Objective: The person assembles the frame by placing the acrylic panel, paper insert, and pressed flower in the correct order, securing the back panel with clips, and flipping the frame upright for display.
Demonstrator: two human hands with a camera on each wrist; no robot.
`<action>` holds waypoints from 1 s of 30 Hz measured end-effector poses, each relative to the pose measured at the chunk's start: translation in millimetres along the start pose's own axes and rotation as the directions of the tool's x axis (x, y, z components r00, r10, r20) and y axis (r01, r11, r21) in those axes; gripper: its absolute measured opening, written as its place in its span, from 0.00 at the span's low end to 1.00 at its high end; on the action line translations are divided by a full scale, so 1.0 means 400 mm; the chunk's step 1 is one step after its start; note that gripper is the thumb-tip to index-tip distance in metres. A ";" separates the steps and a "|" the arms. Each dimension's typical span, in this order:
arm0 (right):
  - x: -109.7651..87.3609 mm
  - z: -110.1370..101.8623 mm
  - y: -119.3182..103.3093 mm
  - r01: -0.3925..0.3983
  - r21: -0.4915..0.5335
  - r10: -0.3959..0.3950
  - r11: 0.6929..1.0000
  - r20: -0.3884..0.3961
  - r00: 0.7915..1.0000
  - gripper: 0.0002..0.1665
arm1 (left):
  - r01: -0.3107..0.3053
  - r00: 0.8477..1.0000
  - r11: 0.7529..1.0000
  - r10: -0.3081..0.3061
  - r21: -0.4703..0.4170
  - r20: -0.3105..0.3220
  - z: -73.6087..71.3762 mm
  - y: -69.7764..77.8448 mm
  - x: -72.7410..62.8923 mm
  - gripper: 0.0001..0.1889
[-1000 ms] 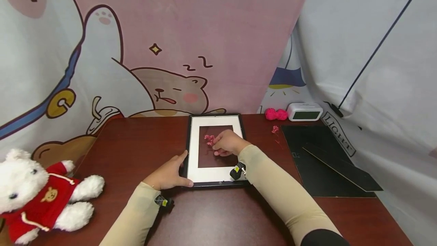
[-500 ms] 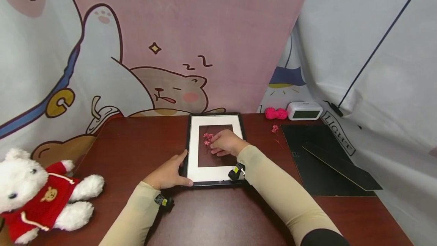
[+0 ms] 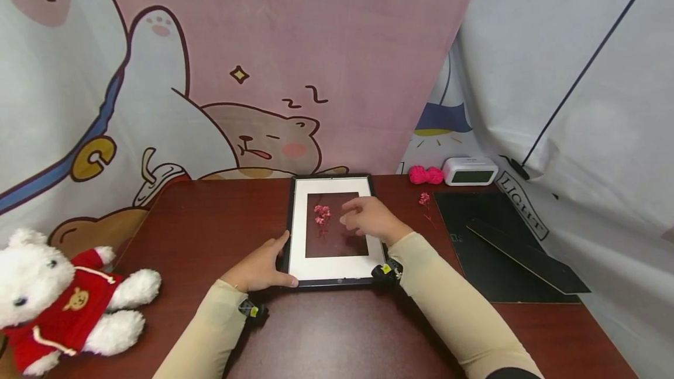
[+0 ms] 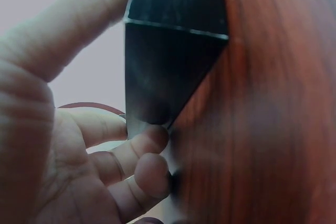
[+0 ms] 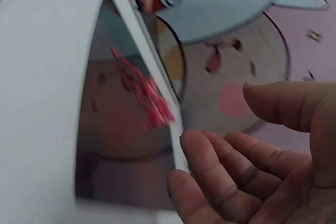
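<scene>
A black picture frame (image 3: 291, 262) with a white mat lies on the table, a glossy pane in its opening. My left hand (image 3: 263, 266) holds its near left corner, thumb at the near edge and fingers along the left side. In the left wrist view, the fingertips (image 4: 152, 174) meet the black frame side (image 4: 168, 66). A small pink dried flower sprig (image 3: 322, 215) lies on the pane, left of its middle. My right hand (image 3: 375, 218) hovers over the pane's right part, fingers parted and holding nothing. In the right wrist view, the sprig (image 5: 147, 98) is apart from the fingers.
A second pink sprig (image 3: 424, 199) lies right of the frame. Pink yarn (image 3: 425, 175) and a white digital clock (image 3: 470, 172) stand at the back right. A black backing board (image 3: 474, 274) lies at right with its stand flap raised. A plush bear (image 3: 79, 303) sits at left.
My right hand has let go of the pink flower sprig and moved right, away from it. The sprig stays on the pane, slightly left of where it was first held. My left hand has not moved.
</scene>
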State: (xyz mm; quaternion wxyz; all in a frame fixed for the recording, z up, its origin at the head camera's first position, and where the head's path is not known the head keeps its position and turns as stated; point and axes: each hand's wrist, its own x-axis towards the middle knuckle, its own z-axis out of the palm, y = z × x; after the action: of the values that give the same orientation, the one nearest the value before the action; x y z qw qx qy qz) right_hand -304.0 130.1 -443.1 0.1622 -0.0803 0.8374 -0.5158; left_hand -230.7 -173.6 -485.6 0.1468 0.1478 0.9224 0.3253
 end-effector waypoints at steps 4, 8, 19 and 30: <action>-0.031 -0.081 0.036 0.019 -0.013 -0.020 1.000 -0.094 0.995 0.30 | 0.008 1.000 1.000 -0.008 -0.007 0.001 0.002 0.000 0.002 0.67; -0.064 -0.165 0.079 0.015 -0.076 -0.030 0.997 -0.194 0.981 0.28 | 0.013 1.000 1.000 -0.013 -0.006 -0.004 0.002 0.000 0.002 0.67; -0.134 -0.324 0.139 -0.027 -0.262 -0.058 0.965 -0.311 0.949 0.25 | 0.001 1.000 1.000 -0.001 -0.010 -0.009 0.006 -0.001 0.001 0.68; -0.124 -0.379 0.231 -0.153 -0.441 0.048 0.884 -0.241 0.969 0.25 | 0.025 1.000 1.000 -0.025 -0.018 0.004 0.002 0.006 -0.005 0.67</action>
State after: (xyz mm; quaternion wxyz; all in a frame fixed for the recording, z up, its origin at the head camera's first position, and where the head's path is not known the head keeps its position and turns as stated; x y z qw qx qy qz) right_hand -308.3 314.1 -453.0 0.0706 -0.0141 0.9509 -0.3011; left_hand -228.1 -172.2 -484.5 0.1538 0.1357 0.9209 0.3316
